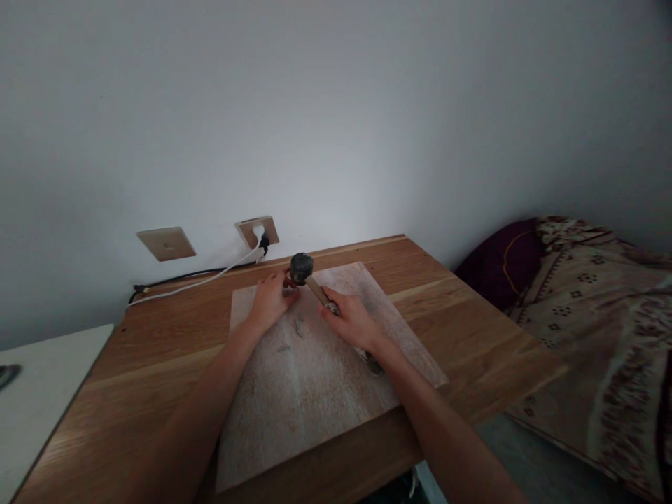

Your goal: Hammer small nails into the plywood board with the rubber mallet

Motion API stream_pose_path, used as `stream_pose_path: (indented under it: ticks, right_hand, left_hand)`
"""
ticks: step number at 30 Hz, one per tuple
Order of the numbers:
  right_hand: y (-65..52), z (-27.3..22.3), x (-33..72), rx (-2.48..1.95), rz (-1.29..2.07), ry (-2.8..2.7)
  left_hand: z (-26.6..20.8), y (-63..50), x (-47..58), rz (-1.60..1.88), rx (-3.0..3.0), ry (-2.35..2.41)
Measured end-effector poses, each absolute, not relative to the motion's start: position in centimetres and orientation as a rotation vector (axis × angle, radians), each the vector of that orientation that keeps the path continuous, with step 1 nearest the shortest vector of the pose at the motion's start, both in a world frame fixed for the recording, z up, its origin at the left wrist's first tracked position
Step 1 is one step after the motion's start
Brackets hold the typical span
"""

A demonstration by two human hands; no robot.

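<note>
A black-headed mallet tilts above the far part of a worn, pale board, its handle wrapped by the closed fingers of the right hand. Beside the mallet's head, the left hand bends its fingers, partly open, over the board; whether they pinch anything (the head hides the tips in part) we cannot tell. Nearer us, small grey pieces lie on the board, which rests on a wooden desk. Beyond, we see a white cable running to a wall socket; at right, patterned bedding.
</note>
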State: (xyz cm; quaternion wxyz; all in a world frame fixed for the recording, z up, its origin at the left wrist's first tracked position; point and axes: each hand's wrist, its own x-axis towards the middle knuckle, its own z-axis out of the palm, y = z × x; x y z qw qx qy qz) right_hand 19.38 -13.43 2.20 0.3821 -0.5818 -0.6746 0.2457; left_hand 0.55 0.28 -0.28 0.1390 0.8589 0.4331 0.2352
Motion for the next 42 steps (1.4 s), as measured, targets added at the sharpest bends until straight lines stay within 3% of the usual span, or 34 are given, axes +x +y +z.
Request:
stream_pose_path:
  ticks: [7,15,21,26,33,42]
  right_hand:
    - [-13.0,1.1,19.3,-1.54,0.582,-1.792]
    - [-13.0,1.3,19.2,-1.504,0.58,-1.765]
    - [-12.7,1.3,19.4,-1.558,0.59,-1.561]
    - [-12.5,1.2,19.6,-1.529,0.806,-1.382]
    - [-12.2,0.8,19.5,-1.456,0.825,-1.263]
    - [-12.0,0.8,19.6,-1.436,0.83,-1.188]
  left_hand:
    - [2.1,1.2,-2.1,0.571,2.673,1.279]
    - [4.0,-1.5,-1.7,0.175,2.65,0.842]
    - [3.0,-2.3,-0.2,0.201,2.689,0.661]
    - [2.8,-2.1,-0.2,0.219,2.642,0.749]
    - [2.1,-0.3,2.1,0.664,2.461,0.913]
    - [0.3,0.2,3.7,0.654,2.597,1.038]
